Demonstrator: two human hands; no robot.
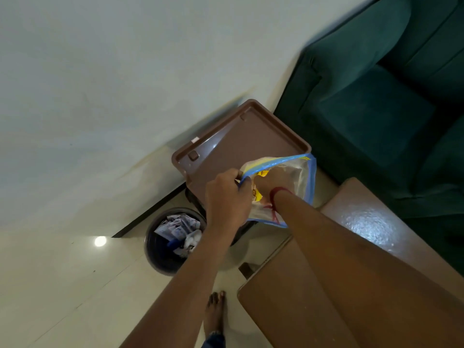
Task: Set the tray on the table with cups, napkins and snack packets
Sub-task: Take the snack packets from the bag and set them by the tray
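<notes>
A brown plastic tray (pixel 251 136) rests on a small stand beside the wall, bare apart from a bag at its near corner. On that corner lies a clear plastic bag with blue edges (pixel 301 172). My left hand (pixel 226 194) pinches the bag's mouth and holds it apart. My right hand (pixel 273 182) is pushed inside the bag, with a red thread on its wrist. Whether the fingers inside hold anything is hidden by the plastic. No cups, napkins or snack packets show outside the bag.
A dark round waste bin (pixel 173 239) with crumpled paper stands on the pale floor below the tray. A glossy brown table (pixel 364 272) sits at the lower right, a green sofa (pixel 389 96) behind it. My bare foot (pixel 216 310) is near the table's corner.
</notes>
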